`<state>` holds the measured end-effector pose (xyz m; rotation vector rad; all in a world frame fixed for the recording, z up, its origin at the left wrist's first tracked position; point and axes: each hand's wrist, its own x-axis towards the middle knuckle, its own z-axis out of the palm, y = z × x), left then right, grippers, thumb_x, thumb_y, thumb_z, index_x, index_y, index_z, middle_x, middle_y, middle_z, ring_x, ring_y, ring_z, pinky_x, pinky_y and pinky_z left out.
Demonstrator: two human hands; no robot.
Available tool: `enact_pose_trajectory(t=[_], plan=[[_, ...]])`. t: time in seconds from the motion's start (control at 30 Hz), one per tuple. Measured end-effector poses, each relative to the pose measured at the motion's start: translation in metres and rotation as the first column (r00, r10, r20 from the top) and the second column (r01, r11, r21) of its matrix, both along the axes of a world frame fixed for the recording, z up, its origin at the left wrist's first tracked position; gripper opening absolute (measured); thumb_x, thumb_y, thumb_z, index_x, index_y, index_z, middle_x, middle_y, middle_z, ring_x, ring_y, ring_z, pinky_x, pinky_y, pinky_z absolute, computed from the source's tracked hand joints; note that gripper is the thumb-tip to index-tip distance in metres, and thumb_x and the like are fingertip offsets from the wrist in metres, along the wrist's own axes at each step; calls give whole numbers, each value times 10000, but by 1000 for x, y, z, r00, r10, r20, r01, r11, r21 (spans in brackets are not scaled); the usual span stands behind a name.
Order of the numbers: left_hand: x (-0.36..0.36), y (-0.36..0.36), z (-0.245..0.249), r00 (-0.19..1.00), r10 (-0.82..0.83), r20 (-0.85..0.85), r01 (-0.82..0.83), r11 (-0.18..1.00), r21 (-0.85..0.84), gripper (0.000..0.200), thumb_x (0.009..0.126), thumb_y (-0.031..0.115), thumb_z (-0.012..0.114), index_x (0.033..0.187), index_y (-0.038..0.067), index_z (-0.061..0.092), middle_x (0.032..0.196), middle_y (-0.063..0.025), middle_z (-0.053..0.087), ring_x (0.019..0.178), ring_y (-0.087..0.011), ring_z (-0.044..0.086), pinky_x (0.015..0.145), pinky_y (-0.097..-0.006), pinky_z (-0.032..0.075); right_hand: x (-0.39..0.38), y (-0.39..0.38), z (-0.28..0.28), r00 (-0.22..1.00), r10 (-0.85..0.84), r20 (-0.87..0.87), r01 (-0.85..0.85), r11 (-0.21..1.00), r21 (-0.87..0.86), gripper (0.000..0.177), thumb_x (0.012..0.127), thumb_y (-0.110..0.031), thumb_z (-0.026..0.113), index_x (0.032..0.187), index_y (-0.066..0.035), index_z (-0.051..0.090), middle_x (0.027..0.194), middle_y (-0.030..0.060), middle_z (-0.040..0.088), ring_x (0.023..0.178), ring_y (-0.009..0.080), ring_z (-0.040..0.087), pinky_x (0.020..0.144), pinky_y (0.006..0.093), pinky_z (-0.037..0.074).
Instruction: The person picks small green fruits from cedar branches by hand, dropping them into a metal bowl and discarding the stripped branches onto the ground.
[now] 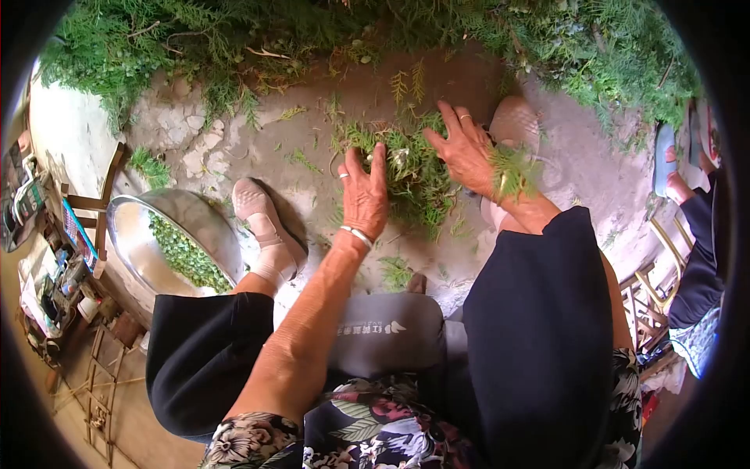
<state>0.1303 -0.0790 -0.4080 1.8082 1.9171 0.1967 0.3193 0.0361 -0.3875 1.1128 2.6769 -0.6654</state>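
Note:
A small heap of green conifer sprigs [422, 187] lies on the bare ground between my two hands. My left hand [364, 191], with a ring and a bracelet, is at the heap's left edge, palm down, its fingers apart. At the upper right of the heap is my right hand [462, 152], also ringed, with thumb and fingers spread. I make out nothing held in either hand. Where the fingertips meet the greenery, touch is hard to judge. A loose sprig [514, 173] hangs over my right wrist.
Piled conifer branches [234, 47] line the far side. A metal basin [129, 242] with small green cones or berries [183, 254] stands tilted at left, near my shoe [262, 207]. Wooden chair parts [105, 203] stand beyond it. Another person's foot [678, 187] shows at right.

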Motion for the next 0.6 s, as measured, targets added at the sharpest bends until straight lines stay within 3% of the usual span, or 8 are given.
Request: enact_pose_trajectory(t=[0.17,0.2,0.23,0.3,0.37,0.47,0.53,0.6], plan=[[42,42,7,899,359,250,-360,932,-42,559,629,-131,498,1176,-34,443,1025,-318,425,949,-452,447,794,-486,403,-12,8,-8,990,71,-124,-100,963,-252,421,780,-166,635,1174,-47,550,1171,263,515,1117,396,476,924,460,424],[48,45,1,907,304,293,-334,941,60,456,646,-117,497,1094,-41,467,940,-210,450,883,-352,466,722,-447,393,-18,6,3,949,-249,-194,163,912,-376,487,772,-277,658,1167,-16,544,1137,260,544,1095,391,502,907,444,432],[45,37,-28,562,473,678,-539,832,-133,423,676,-101,516,1090,-26,482,908,-127,484,818,-266,477,690,-376,411,-25,5,12,802,-554,-223,399,775,-490,583,763,-388,681,1159,15,538,1103,256,574,1073,386,527,891,428,440],[69,52,-23,125,496,859,-546,758,-358,398,731,-53,544,1123,-5,493,884,-17,519,733,-138,474,640,-266,420,-20,25,20,711,-672,-207,330,579,-745,767,669,-478,745,1152,70,513,1093,259,592,1021,378,575,873,406,456],[70,83,42,196,423,885,-489,824,-286,408,758,-21,553,1160,1,488,893,11,521,712,-96,460,622,-228,411,-14,34,30,592,-739,-321,277,561,-780,746,642,-390,771,1156,79,501,1063,267,606,989,366,599,854,389,471],[54,97,79,330,586,740,-146,806,-573,617,707,-81,541,1304,-69,384,1182,-102,509,1079,-171,463,925,-304,382,-11,38,22,457,-797,-396,426,586,-689,696,600,-287,794,1133,66,519,995,268,621,944,321,621,832,377,482],[60,106,102,-75,631,772,-78,768,-636,663,706,-67,573,1336,-62,364,1258,-111,486,1141,-190,452,948,-321,365,-3,43,41,402,-803,-440,452,592,-667,652,598,-230,786,1128,51,531,979,251,630,922,302,628,817,368,488],[59,109,111,-121,632,766,-43,767,-640,689,704,-49,598,1349,-57,354,1287,-119,471,1165,-213,446,969,-336,349,5,45,47,305,-793,-527,485,606,-630,511,644,-92,720,1119,11,560,935,189,652,850,254,641,775,337,504]])
